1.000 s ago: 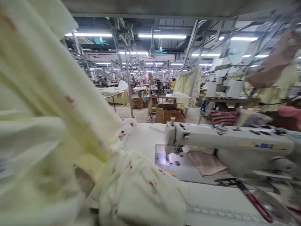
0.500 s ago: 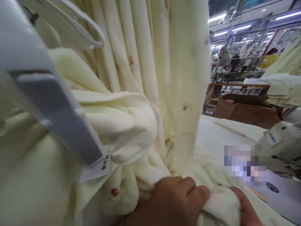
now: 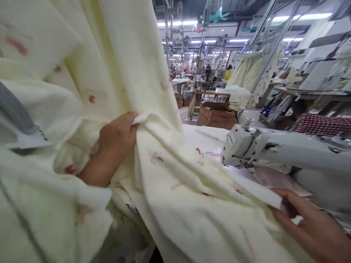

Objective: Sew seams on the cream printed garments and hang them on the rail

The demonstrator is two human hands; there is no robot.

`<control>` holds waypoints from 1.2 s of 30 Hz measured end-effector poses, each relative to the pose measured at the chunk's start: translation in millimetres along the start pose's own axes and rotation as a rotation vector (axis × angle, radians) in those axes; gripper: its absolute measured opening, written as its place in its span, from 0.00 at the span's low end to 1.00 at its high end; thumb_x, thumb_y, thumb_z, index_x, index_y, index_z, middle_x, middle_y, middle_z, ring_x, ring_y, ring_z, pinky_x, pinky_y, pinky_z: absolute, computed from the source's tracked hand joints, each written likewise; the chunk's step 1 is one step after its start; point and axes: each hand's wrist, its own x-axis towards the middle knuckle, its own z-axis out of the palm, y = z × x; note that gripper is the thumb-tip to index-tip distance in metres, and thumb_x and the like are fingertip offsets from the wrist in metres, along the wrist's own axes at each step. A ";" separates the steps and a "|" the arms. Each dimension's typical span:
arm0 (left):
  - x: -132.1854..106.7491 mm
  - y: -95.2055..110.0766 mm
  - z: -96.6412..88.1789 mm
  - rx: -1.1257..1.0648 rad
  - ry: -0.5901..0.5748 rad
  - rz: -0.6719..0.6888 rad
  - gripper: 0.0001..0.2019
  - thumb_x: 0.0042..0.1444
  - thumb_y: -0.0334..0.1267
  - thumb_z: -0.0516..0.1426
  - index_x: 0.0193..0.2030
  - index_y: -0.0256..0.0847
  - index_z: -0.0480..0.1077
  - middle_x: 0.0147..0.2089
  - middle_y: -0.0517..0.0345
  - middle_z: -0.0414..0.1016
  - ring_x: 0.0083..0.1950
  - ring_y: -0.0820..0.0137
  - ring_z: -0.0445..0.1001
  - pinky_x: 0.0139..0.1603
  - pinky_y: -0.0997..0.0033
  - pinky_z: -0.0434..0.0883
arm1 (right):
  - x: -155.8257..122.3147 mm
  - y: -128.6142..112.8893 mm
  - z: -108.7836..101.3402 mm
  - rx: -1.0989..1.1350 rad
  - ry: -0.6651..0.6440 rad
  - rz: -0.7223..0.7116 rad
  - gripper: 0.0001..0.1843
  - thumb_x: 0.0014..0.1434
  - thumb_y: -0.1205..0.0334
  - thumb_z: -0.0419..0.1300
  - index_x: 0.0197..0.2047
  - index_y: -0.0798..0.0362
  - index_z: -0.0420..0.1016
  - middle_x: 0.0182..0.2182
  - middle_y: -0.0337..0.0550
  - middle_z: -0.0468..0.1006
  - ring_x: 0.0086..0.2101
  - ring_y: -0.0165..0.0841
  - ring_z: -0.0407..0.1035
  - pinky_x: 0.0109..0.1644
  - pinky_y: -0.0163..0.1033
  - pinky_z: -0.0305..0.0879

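1. My left hand (image 3: pixel 116 144) is closed on a fold of the pale yellow printed cloth (image 3: pixel 161 190) at centre.
2. My right hand (image 3: pixel 309 223) pinches the same cloth at lower right, I think to keep it stretched between both hands.
3. The cloth lies partly over the white worktop (image 3: pixel 200 133), just beside the sewing machine head (image 3: pixel 244 144) at right.

White sewing machine (image 3: pixel 244 144) on a white work table (image 3: pixel 197 133), pinkish mat (image 3: pixel 279 179) behind its needle. Cardboard box (image 3: pixel 216 118) beyond, by a wooden table (image 3: pixel 211 93). Pale garments hang on a rack (image 3: pixel 246 71), red checked cloth (image 3: pixel 322 124) at right, strip lights (image 3: pixel 298 17) and teal ceiling fan (image 3: pixel 219 15) overhead.
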 end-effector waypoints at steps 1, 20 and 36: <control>-7.2 4.0 3.6 0.017 0.001 0.015 0.10 0.59 0.34 0.49 0.46 0.39 0.66 0.41 0.53 0.73 0.42 0.62 0.70 0.43 0.63 0.67 | 4.3 3.1 -2.9 -0.101 0.120 -0.027 0.18 0.54 0.48 0.50 0.44 0.49 0.68 0.30 0.47 0.76 0.26 0.39 0.72 0.23 0.39 0.69; -120.4 97.4 49.9 -0.684 -0.713 0.542 0.23 0.51 0.52 0.59 0.51 0.44 0.66 0.52 0.51 0.68 0.53 0.59 0.66 0.56 0.54 0.62 | -43.9 10.7 32.8 0.055 0.126 -0.255 0.08 0.61 0.62 0.50 0.39 0.47 0.70 0.33 0.40 0.76 0.34 0.32 0.72 0.35 0.36 0.69; -101.6 -44.4 65.3 -0.826 -0.801 -0.106 0.12 0.58 0.46 0.51 0.38 0.47 0.73 0.41 0.61 0.79 0.42 0.64 0.76 0.39 0.67 0.73 | -19.8 -103.0 113.3 0.071 -0.346 -0.230 0.07 0.45 0.56 0.63 0.28 0.49 0.75 0.27 0.41 0.79 0.28 0.41 0.74 0.27 0.37 0.67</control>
